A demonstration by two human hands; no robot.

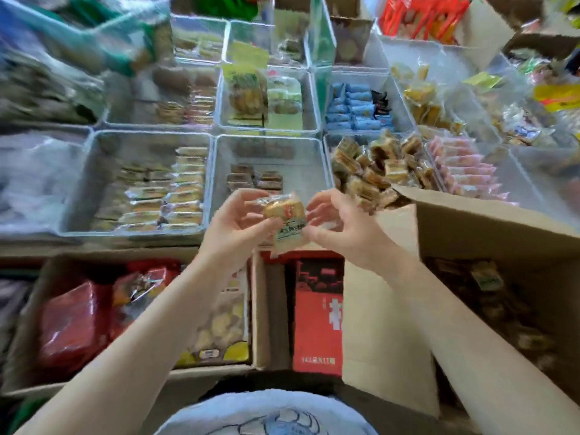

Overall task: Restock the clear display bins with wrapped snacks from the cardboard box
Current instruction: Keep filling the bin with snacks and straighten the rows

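Partly done, by the look of it: middle bin (219, 171) just beyond the fingertips holds only a few dark packs, with room left. Wrapped snack (287, 219) pinched between left hand (241, 224) fingers and right hand (342, 230) fingertips, above the bin's near rim. Cardboard box (489, 233) beside the right wrist, more packs inside.

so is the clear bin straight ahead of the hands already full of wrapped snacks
No, the clear plastic bin holds only a few dark brown wrapped snacks, most of its floor bare.
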